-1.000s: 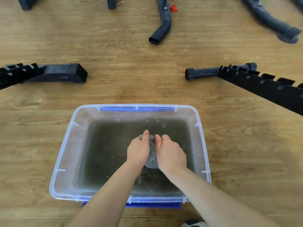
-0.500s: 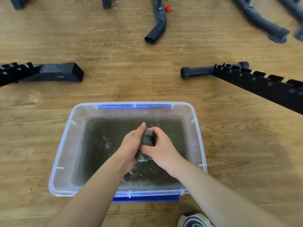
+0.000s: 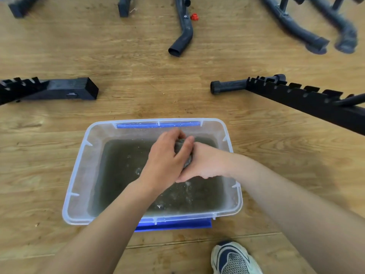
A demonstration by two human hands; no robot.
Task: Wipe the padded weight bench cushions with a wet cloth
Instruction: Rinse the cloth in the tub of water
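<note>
Both hands met over the far half of a clear plastic tub point(image 3: 79, 171), and the grey cloth point(image 3: 180, 145) was bunched between them. The left hand point(image 3: 165, 163) had its fingers point(image 3: 185, 149) curled over the top of the wad. The right hand point(image 3: 207, 165) gripped it from the 3 o'clock side with its fingers clamped underneath. Only small patches of cloth showed between the knuckles. It was held above murky water point(image 3: 122, 175) flecked with splashes.

With the tub as the dial's centre, its rim left open water towards 9 o'clock and 6 o'clock. The hands sat nearer the far wall, just short of the blue handle point(image 3: 158, 125) at 12 o'clock. A second blue edge point(image 3: 173, 224) stuck out under the near rim.

The wooden floor point(image 3: 138, 86) lay bare in a broad band round the tub. At 10 o'clock a black square-ended frame foot point(image 3: 79, 89) stopped well apart from the rim. At 2 o'clock a notched black bar point(image 3: 296, 97) slanted down to the right edge of view, its lower edge passing near the tub's far right corner. A curved dark tube point(image 3: 183, 34) with a red knob point(image 3: 194, 16) beside it lay further off at 12 o'clock. A shoe point(image 3: 233, 258) stood at 5 o'clock, near the tub's front corner but not touching it
</note>
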